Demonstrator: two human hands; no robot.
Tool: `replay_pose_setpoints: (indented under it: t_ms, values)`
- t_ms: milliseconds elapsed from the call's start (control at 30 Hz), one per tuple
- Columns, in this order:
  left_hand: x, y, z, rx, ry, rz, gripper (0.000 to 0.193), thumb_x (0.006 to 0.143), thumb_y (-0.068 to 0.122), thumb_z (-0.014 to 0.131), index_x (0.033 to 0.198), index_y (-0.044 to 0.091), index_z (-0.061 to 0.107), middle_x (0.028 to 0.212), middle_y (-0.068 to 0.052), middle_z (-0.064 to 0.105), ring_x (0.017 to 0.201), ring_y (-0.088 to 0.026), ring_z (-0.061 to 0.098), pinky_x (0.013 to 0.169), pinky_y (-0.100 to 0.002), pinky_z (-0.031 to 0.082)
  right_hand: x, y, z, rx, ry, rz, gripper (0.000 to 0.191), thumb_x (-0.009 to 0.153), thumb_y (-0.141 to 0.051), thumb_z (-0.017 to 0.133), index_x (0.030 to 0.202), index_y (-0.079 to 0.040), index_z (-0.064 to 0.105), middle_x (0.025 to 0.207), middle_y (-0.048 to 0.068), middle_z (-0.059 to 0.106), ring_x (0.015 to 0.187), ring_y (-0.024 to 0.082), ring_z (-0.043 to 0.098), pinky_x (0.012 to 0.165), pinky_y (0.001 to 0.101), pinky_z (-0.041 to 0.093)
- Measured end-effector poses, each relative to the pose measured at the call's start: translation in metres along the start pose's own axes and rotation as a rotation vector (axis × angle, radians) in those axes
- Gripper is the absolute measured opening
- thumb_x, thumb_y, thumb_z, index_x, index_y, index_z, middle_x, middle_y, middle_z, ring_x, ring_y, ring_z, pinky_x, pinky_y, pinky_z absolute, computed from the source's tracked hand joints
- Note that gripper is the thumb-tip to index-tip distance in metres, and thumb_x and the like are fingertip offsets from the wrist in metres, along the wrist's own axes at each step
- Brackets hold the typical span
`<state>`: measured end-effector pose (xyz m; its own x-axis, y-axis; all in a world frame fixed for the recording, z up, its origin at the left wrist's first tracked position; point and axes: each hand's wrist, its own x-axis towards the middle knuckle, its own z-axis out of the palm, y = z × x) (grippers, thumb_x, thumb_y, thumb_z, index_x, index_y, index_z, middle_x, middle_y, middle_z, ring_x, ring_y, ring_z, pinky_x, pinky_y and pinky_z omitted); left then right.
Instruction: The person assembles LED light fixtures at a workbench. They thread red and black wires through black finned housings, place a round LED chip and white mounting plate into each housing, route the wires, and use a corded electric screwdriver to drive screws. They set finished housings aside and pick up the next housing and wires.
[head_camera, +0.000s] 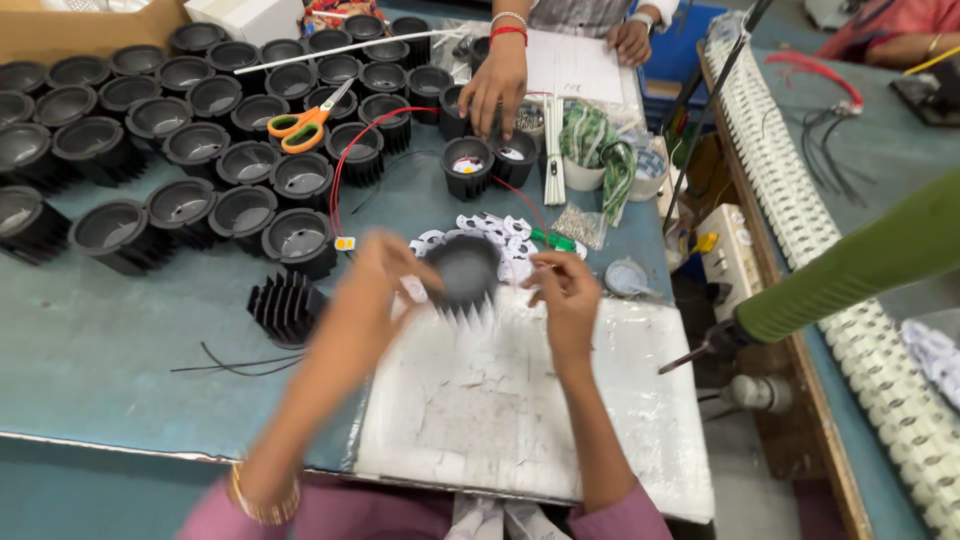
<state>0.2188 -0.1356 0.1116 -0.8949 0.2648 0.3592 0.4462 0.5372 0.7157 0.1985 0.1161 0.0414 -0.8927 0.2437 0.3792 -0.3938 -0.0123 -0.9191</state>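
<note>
Holding a black finned cup (463, 275) between two hands over a white board (520, 410).

Left of the cup stand rows of empty black cups (180, 120) with orange-handled scissors (305, 125) lying on them. The left hand (385, 270) is curled round the cup's left rim; it is blurred. The right hand (562, 290) pinches the right rim with bent fingers. Beyond the cup, another person's hand (497, 85) touches a cup.
</note>
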Motion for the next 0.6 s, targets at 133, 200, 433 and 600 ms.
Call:
replay_pose_setpoints:
  t_ms: [133, 200, 433, 600]
  values:
    - [-0.06, 0.015, 0.042, -0.217, -0.241, -0.087, 0.032, 0.078, -0.01, 0.064, 0.101, 0.011, 0.071, 0.116, -0.008, 0.051, 0.1, -0.024, 0.065, 0.085, -0.033, 0.062, -0.051, -0.013, -0.017, -0.079, 0.074, 0.081, 0.013, 0.101, -0.006, 0.061, 0.104, 0.005, 0.068, 0.096, 0.01, 0.069, 0.079, 0.013, 0.067, 0.062, 0.0263, 0.053]
    - [-0.069, 0.005, 0.052, -0.03, -0.256, 0.016, 0.03, 0.078, -0.006, 0.069, 0.101, 0.012, 0.071, 0.118, -0.01, 0.053, 0.108, -0.028, 0.062, 0.088, -0.038, 0.056, -0.085, -0.012, -0.016, -0.099, 0.076, 0.127, 0.013, 0.099, -0.004, 0.06, 0.102, 0.006, 0.068, 0.1, 0.011, 0.068, 0.079, 0.014, 0.067, 0.062, 0.027, 0.052]
    - [-0.044, -0.1, 0.032, -0.025, -0.073, 0.143, 0.055, 0.083, -0.003, 0.067, 0.136, 0.004, 0.054, 0.133, -0.018, 0.057, 0.124, -0.039, 0.058, 0.102, -0.043, 0.05, -0.166, 0.01, -0.018, -0.059, 0.147, 0.197, 0.013, 0.095, 0.001, 0.059, 0.102, 0.007, 0.068, 0.106, 0.012, 0.064, 0.085, 0.018, 0.067, 0.063, 0.0302, 0.054]
    - [0.026, -0.173, 0.05, 0.631, 0.256, -0.311, 0.064, 0.083, 0.018, 0.07, 0.133, -0.016, 0.048, 0.116, -0.026, 0.057, 0.105, -0.039, 0.058, 0.076, -0.039, 0.057, -0.18, 0.021, -0.028, -0.047, 0.145, 0.236, 0.013, 0.098, 0.001, 0.059, 0.104, 0.008, 0.069, 0.104, 0.014, 0.063, 0.083, 0.018, 0.066, 0.065, 0.0305, 0.052]
